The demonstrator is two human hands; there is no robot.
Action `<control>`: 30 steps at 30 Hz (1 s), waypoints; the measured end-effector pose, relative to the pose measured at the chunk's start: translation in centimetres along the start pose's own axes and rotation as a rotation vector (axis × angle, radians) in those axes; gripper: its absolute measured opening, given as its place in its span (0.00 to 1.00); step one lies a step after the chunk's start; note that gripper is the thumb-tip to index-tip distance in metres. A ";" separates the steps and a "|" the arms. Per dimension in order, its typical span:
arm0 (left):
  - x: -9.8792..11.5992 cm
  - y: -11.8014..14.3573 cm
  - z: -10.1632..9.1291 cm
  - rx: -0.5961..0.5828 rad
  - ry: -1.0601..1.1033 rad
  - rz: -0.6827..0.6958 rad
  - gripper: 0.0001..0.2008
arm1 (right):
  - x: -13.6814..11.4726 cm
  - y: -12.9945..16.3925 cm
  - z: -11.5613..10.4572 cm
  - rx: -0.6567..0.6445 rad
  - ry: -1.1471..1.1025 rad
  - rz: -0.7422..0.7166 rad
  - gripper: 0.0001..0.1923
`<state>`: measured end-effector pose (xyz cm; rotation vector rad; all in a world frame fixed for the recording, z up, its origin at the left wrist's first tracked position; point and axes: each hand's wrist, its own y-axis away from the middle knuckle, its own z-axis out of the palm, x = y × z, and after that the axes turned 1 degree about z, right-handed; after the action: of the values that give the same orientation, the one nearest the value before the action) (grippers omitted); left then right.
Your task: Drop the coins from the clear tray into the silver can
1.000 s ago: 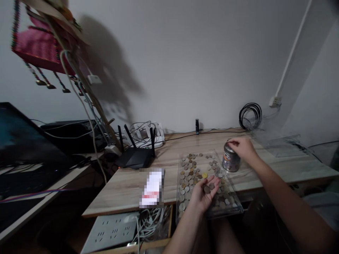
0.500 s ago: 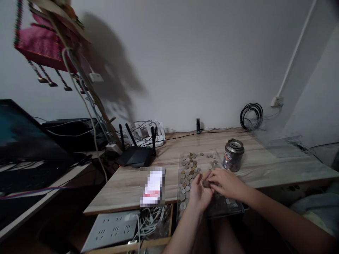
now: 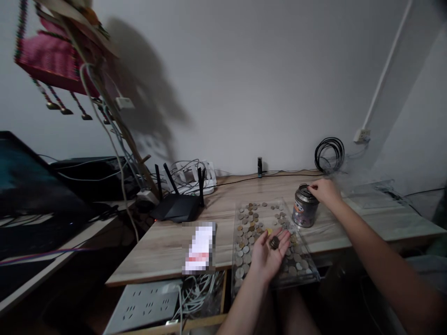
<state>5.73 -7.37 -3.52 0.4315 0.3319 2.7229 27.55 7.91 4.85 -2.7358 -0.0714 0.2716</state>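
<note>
Plain white walls close off a dim room, and a pale wood-grain desk [image 3: 216, 223] runs from the near left to the far right, with a white conduit [image 3: 387, 65] climbing the right wall to a small socket box. At the far left of the desk sits a black router with upright antennas [image 3: 176, 204], backed by a white power strip tangled in grey cables [image 3: 195, 177]; a black coil of cable [image 3: 329, 153] hangs at the far right. A pink beaded ornament [image 3: 45, 65] dangles at the upper left, above a dark monitor [image 3: 31, 181].

Near the front edge lies a clear plastic tray [image 3: 307, 279], its floor strewn with loose silver, brown and gold coins [image 3: 249, 223]. The left hand [image 3: 268, 253] hovers palm-up over the near part of this tray, fingers loosely spread, cradling a few dark coins in the palm [image 3: 274, 242]. Just beyond the tray's far right corner stands a small silver metal tin with a printed label [image 3: 304, 205]. The right hand [image 3: 323, 191] rests at the tin's top rim from the right, fingertips pinched together over the opening; whether a coin sits between them cannot be told. The tin stands well beyond the left palm, with the tray between them.
</note>
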 end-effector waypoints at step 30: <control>-1.0 -0.5 1.0 0.005 0.075 0.064 0.18 | -2.3 4.9 -1.1 -0.023 -0.462 -0.192 0.14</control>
<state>7.09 -7.12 -2.93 0.3482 0.3508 2.8063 25.60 2.75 4.32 -2.6075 -0.4606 0.8428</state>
